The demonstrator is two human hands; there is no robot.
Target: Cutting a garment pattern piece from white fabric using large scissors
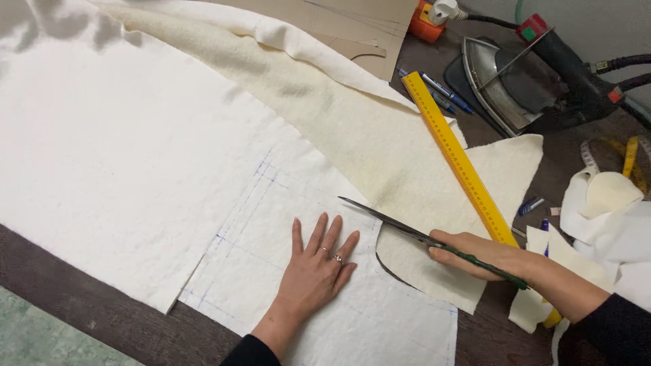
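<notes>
My left hand [313, 271] lies flat, fingers spread, on a white fabric piece [135, 163] marked with blue dashed lines. Rings show on two fingers. My right hand [485, 254] grips dark scissors [400, 227] with green handles; the blades point left and cut along a curved edge in the white fabric. Under it lies a cream fleece layer [352, 129]. A long yellow ruler [458, 159] rests diagonally just behind my right hand.
A dark wooden table [88, 312] carries the cloth. At the back right stand a steam iron [522, 78], blue pens [444, 91] and an orange plug block [424, 24]. Fabric scraps [610, 224] and a measuring tape [627, 159] lie at the right. Brown paper patterns [352, 20] sit behind.
</notes>
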